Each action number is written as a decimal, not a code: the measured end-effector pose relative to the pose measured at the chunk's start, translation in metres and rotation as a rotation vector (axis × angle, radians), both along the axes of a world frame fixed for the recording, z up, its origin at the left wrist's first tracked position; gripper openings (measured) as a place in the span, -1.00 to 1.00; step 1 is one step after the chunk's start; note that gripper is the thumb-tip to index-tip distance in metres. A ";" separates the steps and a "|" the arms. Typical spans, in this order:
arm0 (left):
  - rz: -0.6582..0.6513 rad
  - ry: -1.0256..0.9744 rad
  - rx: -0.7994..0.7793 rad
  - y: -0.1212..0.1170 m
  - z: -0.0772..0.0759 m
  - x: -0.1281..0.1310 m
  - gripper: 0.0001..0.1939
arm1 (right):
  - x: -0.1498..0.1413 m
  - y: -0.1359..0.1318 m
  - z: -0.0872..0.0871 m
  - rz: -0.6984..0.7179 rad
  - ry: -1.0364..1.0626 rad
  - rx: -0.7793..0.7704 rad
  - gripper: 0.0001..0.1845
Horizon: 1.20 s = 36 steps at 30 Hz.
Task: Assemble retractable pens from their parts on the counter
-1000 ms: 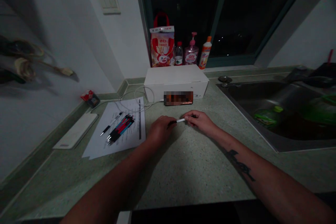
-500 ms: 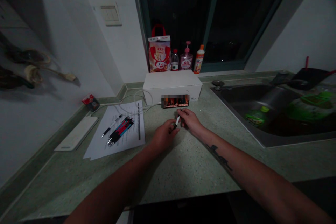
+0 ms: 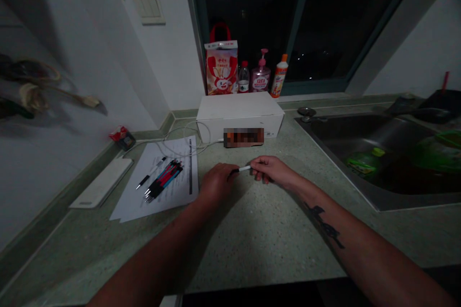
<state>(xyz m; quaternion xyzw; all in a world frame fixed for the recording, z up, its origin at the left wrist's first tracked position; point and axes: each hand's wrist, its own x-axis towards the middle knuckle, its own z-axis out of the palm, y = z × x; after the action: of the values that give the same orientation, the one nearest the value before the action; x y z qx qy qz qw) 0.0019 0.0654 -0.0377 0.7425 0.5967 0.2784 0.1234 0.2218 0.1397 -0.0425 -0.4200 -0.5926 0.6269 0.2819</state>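
Note:
Between my two hands, just above the counter, a white pen (image 3: 244, 168) with a black grip lies nearly level. My left hand (image 3: 219, 181) is closed on its dark end. The fingertips of my right hand (image 3: 268, 169) pinch the other end. Several pens (image 3: 163, 180), black, red and blue, lie bunched on printed sheets of paper (image 3: 180, 201) to the left. One white and black pen (image 3: 151, 172) rests a little apart from that bunch. Behind my hands a phone (image 3: 244, 138) leans against a white box (image 3: 237, 108), a cable running from its left end.
A white power strip (image 3: 103, 184) lies left of the papers, near a small red and black pack (image 3: 122, 138). At right is a metal sink (image 3: 336, 172) holding a green bottle (image 3: 363, 162). Bottles and a red bag (image 3: 222, 69) stand on the windowsill.
The pen has turned from steeply slanted to nearly level. My right hand has moved right and slightly down, and my left hand has rolled over with its back up.

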 end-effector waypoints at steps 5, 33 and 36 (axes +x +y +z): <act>0.026 -0.040 -0.016 0.001 0.002 0.000 -0.77 | 0.003 0.002 0.000 0.044 -0.061 0.049 -0.67; 0.094 -0.347 -0.105 0.007 -0.005 0.004 -0.83 | 0.002 0.001 -0.001 0.004 -0.165 0.413 -0.71; 0.094 -0.325 -0.093 0.008 -0.006 0.003 -0.82 | 0.002 0.001 -0.003 0.030 -0.172 0.437 -0.72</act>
<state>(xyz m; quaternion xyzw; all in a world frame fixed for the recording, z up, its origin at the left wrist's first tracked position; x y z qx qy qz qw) 0.0048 0.0737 -0.0433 0.6522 0.6153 0.3724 0.2394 0.2233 0.1404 -0.0451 -0.3921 -0.7423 0.4495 0.3054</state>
